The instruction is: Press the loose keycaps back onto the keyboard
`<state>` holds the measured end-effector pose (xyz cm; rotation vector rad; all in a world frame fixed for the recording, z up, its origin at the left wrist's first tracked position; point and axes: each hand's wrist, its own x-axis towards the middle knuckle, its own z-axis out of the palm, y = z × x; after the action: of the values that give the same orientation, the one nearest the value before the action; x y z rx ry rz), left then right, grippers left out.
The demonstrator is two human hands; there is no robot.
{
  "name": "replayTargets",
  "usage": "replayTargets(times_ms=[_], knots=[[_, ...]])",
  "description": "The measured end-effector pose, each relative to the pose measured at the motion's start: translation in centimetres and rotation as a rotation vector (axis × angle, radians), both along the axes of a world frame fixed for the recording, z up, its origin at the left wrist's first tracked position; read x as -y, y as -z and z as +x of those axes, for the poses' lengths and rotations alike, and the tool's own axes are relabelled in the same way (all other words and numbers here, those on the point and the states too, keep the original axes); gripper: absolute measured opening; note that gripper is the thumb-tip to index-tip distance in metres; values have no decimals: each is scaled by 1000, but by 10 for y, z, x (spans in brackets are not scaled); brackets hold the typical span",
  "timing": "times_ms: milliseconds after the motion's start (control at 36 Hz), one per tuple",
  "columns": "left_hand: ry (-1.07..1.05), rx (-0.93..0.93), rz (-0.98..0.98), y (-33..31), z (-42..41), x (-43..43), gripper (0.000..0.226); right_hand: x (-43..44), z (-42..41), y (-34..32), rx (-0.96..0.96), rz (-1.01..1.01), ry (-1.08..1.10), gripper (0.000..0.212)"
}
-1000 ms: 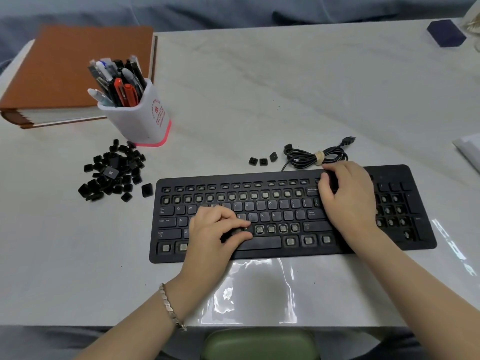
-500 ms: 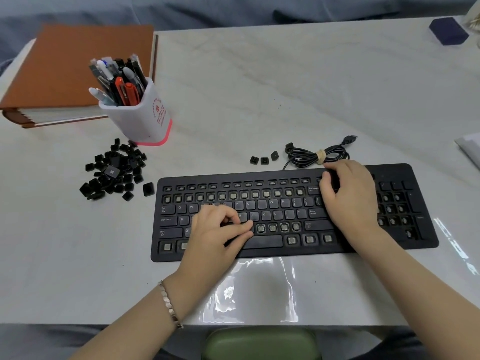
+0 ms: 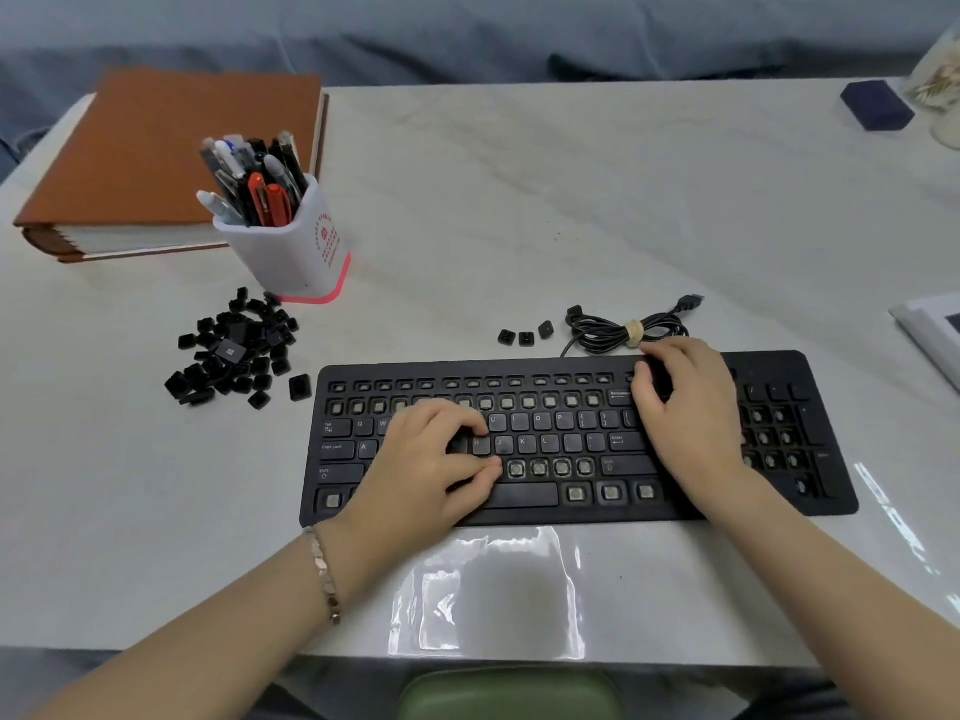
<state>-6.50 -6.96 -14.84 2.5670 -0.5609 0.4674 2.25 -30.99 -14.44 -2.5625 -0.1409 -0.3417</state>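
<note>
Keyboard (image 3: pixel 566 420): black, flat near the front edge of the pale bench (image 3: pixel 519 200); many sockets bare along the number row, the lower rows and the number pad.
Left hand (image 3: pixel 431 459): fingers curled down on the middle letter rows, thumb and forefinger close together (whether a keycap sits between them, cannot tell); a bracelet (image 3: pixel 324 574) on the wrist.
Right hand (image 3: pixel 691 407): spread loosely, fingertips resting on the top edge by Backspace, holding nothing.
Loose keycaps (image 3: pixel 234 350): a black heap left of the keyboard; three more (image 3: pixel 524 336) lie behind it, beside the coiled cable (image 3: pixel 623 330).
Beyond: a white pen cup (image 3: pixel 291 252), then a brown binder (image 3: pixel 166 148).
</note>
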Motion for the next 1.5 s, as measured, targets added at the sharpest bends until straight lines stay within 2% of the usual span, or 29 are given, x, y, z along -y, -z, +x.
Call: replayTargets(times_ms=[139, 222, 333, 500, 639, 806, 861, 972, 1083, 1139, 1250, 1500], knots=[[-134, -91, -118, -2, 14, -13, 30, -17, 11, -13, 51, -69, -212, 22], [-299, -199, -98, -5, 21, -17, 43, -38, 23, -30, 12, -93, -338, 14], [-362, -237, 25, -3, 24, -20, 52, -68, 44, -47, -87, -234, -450, 25], [-371, -176, 55, 1, 24, -19, 47, -102, 64, -47, -223, -429, -468, 36], [-373, -148, 29, 3, 25, -18, 45, -110, 71, -41, -316, -466, -454, 31], [-379, -139, 30, 3, 25, -18, 45, -108, 74, -33, -235, -456, -462, 22], [-379, -137, 32, 3, 25, -18, 45, -104, 68, -36, -216, -330, -426, 24], [-388, -142, 33, 3, 25, -17, 45, -88, 42, -50, -235, 169, -280, 22], [-394, -135, 32, 3, 25, -17, 45, -70, 4, -62, -527, 784, -223, 21], [-397, -136, 38, 4, 26, -17, 45, -64, -14, -65, -648, 997, -196, 21], [-390, -110, 27, 5, 26, -17, 44, -53, -37, -64, -723, 1070, -139, 26], [-390, -95, 33, 5, 26, -17, 44, -55, -54, -62, -551, 802, -149, 34]])
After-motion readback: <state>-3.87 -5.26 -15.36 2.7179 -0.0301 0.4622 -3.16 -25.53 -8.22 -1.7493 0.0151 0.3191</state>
